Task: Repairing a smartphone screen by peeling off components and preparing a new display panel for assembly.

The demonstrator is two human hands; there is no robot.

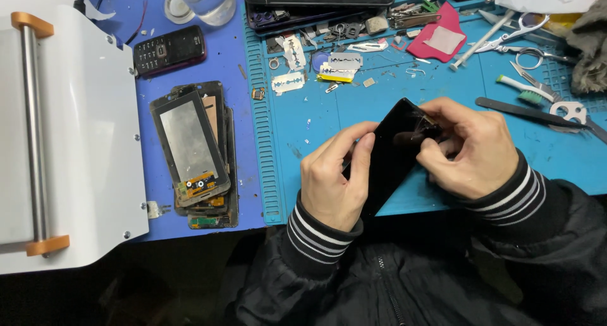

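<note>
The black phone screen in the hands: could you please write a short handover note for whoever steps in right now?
Left hand: grips the lower edge of the black phone screen, held tilted above the blue mat.
Right hand: fingertips at the screen's upper corner.
Nearby: razor blades at the top of the mat, a stack of old screens to the left, scissors and a toothbrush to the right.
Done or left: cannot tell.

Both hands meet over the black phone screen (393,150). The left hand (335,184) clasps its lower left edge, fingers curled and thumb along the side. The right hand (471,150) pinches its upper right corner, wrist bent inward.
</note>
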